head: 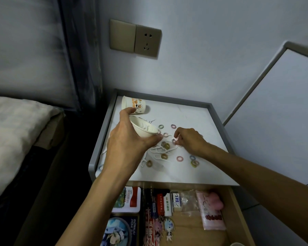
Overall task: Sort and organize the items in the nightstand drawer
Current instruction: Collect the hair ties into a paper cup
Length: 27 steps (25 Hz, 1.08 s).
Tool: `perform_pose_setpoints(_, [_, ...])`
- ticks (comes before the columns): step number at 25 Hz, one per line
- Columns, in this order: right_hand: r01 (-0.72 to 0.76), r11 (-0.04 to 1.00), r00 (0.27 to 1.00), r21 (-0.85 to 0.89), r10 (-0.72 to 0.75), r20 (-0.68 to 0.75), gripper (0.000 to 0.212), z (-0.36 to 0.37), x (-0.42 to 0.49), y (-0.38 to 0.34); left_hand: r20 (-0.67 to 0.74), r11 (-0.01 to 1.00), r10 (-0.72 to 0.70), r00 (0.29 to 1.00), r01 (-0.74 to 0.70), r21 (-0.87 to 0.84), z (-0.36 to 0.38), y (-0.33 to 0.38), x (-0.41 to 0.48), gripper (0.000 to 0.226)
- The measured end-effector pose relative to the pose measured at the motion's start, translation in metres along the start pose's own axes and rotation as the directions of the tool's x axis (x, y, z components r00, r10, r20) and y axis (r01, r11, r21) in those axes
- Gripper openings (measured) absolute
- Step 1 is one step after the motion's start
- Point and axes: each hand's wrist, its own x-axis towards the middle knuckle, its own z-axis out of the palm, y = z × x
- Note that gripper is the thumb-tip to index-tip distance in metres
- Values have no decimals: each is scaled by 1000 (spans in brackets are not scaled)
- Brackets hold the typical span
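Observation:
My left hand grips a white paper cup, tilted with its mouth toward the right, above the nightstand top. Several small coloured hair rings, such as a pink one, lie scattered on the top among white looped cords. My right hand pinches a small ring between thumb and fingers, just right of the cup. A second printed paper cup lies on its side at the back left. Below, the open drawer holds tins, packets and keychains.
In the drawer lie a red and white tin, a dark round-picture tin, an eraser, a pink packet and figure keychains. A bed stands left. A wall socket sits above.

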Motion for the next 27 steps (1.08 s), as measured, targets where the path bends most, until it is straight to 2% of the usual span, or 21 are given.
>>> perform_pose_setpoints(4, [-70,997,998,20,70,-1,19,1,2,2,-1,1000,-6,1000,6,-7,-2,0,0,90])
perform_pose_setpoints(8, [-124,989,987,79,132,-93,13,-10,1,13,-7,1000,-14,1000,14,-13,-3,0,0,89])
perform_pose_setpoints(12, [-126,991,979,47,132,-156,12,-19,2,20,-2,1000,-20,1000,20,-17,-2,1,1,87])
perform_pose_setpoints(15, [-127,986,976,111,145,-165,8,-21,2,23,-6,1000,-6,1000,6,-13,-1,3,-1,86])
perform_pose_setpoints(20, [-130,961,960,246,184,-212,17,-20,4,26,-10,1000,-4,1000,4,-3,1,3,0,86])
perform_pose_setpoints(23, [1,955,973,298,68,-220,22,-27,1,20,-10,1000,-13,1000,13,-8,1,2,1,86])
perform_pose_setpoints(25, [122,954,990,273,-95,-108,23,-29,-7,10,-11,1000,-15,1000,14,-6,1,2,2,86])
perform_pose_setpoints(27, [218,957,975,194,-221,-8,22,-22,-15,3,-10,1000,-17,1000,17,-10,1,2,2,86])
